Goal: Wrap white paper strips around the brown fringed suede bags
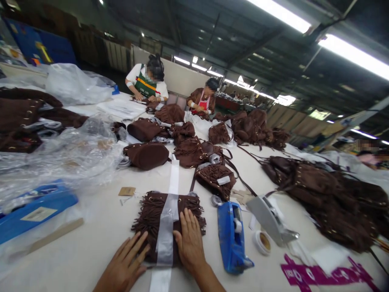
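A brown fringed bag (153, 217) lies flat on the table in front of me, its tassels spread out on both sides. Across its middle runs a strip of translucent plastic (165, 239). Under the bag passes a long white strip (174, 176), showing beyond its far and near edges. My right hand (192, 239) rests flat on the bag's right part, fingers stretched out beside the plastic. At the lower left edge, my left hand (127, 259) lies with fingers spread, its fingertips touching the bag. Neither hand grips anything.
To the right stand a blue tape dispenser (225, 239), a grey dispenser (270, 221) and a tape roll (261, 242). Brown bags (148, 155) are heaped beyond and at right (331, 198). Clear plastic bags (75, 150) cover the left. Two people work at the far side.
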`<control>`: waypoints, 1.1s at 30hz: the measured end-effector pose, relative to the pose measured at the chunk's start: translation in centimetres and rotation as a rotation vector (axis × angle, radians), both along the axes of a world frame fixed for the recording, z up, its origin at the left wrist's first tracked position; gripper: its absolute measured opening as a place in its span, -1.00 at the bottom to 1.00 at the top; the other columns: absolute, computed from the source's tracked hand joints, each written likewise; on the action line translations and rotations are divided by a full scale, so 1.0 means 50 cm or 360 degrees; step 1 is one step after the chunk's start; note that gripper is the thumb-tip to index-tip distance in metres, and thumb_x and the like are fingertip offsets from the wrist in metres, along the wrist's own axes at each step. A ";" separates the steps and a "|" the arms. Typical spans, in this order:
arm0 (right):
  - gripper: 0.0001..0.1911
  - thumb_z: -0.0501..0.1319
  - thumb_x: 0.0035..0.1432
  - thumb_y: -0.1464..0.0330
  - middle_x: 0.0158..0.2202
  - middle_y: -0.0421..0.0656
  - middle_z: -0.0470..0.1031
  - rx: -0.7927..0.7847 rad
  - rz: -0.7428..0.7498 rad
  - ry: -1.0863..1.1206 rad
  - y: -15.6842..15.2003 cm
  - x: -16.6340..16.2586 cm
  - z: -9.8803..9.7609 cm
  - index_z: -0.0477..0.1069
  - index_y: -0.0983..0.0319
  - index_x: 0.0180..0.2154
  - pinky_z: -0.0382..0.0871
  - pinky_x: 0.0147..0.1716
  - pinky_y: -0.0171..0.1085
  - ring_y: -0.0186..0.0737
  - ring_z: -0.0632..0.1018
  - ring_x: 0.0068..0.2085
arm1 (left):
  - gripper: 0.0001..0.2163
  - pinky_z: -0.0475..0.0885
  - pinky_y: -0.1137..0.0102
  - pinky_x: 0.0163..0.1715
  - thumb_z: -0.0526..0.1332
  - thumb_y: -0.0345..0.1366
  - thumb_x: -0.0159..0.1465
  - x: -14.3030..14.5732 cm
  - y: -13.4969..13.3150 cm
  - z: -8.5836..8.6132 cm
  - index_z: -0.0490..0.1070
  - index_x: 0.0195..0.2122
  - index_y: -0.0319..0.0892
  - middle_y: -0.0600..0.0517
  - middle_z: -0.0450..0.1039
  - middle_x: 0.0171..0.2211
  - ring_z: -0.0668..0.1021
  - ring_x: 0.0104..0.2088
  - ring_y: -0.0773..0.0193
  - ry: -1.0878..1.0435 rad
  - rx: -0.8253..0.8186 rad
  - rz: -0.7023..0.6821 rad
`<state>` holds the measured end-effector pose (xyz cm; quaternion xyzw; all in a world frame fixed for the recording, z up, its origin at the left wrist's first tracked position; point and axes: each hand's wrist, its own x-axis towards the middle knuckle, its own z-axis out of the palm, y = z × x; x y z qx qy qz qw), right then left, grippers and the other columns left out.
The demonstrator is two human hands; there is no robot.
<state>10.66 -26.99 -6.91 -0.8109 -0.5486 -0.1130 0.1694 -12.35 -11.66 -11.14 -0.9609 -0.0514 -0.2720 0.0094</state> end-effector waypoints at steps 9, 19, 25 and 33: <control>-0.80 0.05 0.35 0.27 -0.31 -0.17 0.58 0.0035 -0.0382 0.0735 0.030 -0.060 0.144 0.41 0.16 -0.26 0.36 -0.30 -0.26 -0.16 0.60 -0.28 | -0.59 0.30 0.23 0.24 0.11 -0.18 0.37 0.037 0.026 0.126 0.26 0.24 -0.04 0.00 0.37 0.22 0.39 0.23 0.17 -0.0075 -0.0744 0.0155; -0.74 0.25 0.04 0.37 -0.44 -0.25 0.56 0.0279 -0.0562 0.1541 0.062 -0.060 0.091 0.35 0.20 -0.18 0.33 -0.36 -0.31 -0.19 0.57 -0.36 | -0.59 0.20 0.49 -0.77 0.18 -0.31 0.06 0.206 0.045 0.129 0.33 -0.03 -0.23 -0.04 0.55 -0.22 0.37 -0.73 0.46 0.0332 -0.2586 0.0416; -0.72 0.28 0.02 0.32 -0.51 -0.31 0.48 0.0470 -0.0453 0.1908 0.062 -0.049 0.076 0.33 0.22 -0.19 0.26 -0.50 -0.36 -0.32 0.45 -0.52 | -0.70 0.04 0.56 -0.74 0.28 -0.10 0.00 0.215 0.046 0.151 0.40 -0.33 -0.21 0.23 0.28 -0.70 0.23 -0.74 0.47 0.0437 -0.2769 0.0298; -0.60 0.36 -0.04 0.20 -0.56 -0.38 0.40 0.0575 -0.0387 0.2350 0.057 -0.034 0.059 0.30 0.22 -0.21 0.12 -0.61 -0.42 -0.45 0.30 -0.64 | -0.65 -0.04 0.54 -0.75 0.32 0.01 0.05 0.203 0.048 0.154 0.36 -0.51 -0.19 0.23 0.19 -0.82 0.11 -0.78 0.50 0.0798 -0.2958 0.0236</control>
